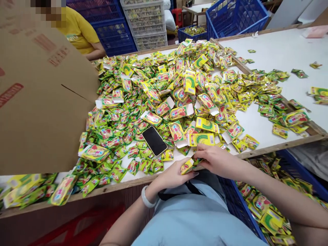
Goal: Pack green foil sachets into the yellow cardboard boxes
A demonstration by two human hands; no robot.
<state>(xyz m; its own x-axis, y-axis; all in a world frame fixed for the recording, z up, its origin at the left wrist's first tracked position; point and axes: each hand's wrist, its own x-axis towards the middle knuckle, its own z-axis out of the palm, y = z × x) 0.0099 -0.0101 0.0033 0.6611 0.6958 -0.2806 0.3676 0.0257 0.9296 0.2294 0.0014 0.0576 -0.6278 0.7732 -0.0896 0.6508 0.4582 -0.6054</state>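
Note:
Close to my body, at the table's front edge, my left hand [176, 174] is closed around a small yellow box [187, 166]. My right hand [210, 157] meets it at the box's right end, fingers pinched together; a bit of green shows between them, perhaps a packet, mostly hidden. Just beyond the right hand lies a yellow carton [201, 139] with a barcode. Farther left rests a phone [154, 140] with a dark screen, among green sachets [125, 131]. Several open boxes [176, 131] with white flaps are heaped ahead of my hands.
A large cardboard box [43, 102] stands at the left. Beneath the table's right side is a blue crate [248, 215] of filled boxes. A person in a yellow shirt [79, 30] sits across the table. Wooden strips [282, 145] edge the white tabletop [269, 51]; stacked crates [146, 24] stand behind.

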